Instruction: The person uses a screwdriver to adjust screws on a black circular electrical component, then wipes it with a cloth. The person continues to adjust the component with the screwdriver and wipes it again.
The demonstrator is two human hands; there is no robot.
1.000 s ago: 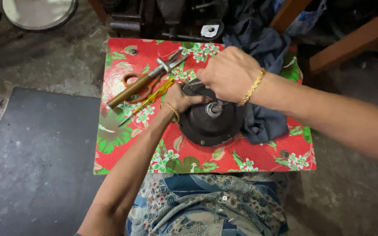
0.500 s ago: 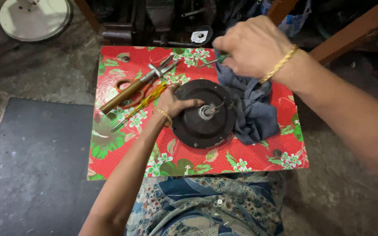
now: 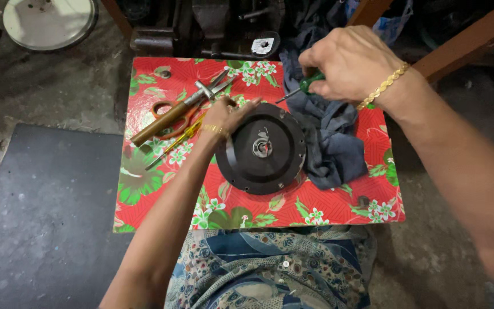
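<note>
Red floral oilcloth covers the small table, where a round black motor housing lies flat, its steel shaft end facing up. Left hand steadies its rim, fingers spread. Right hand, lifted off the housing since before, clenches a green-handled screwdriver above the blue cloth, tip aimed lower-left.

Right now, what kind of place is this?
Probably a small repair workshop: a black round motor housing sits on a little flowered table, with a hammer beside it and dark metal machinery behind.
</note>
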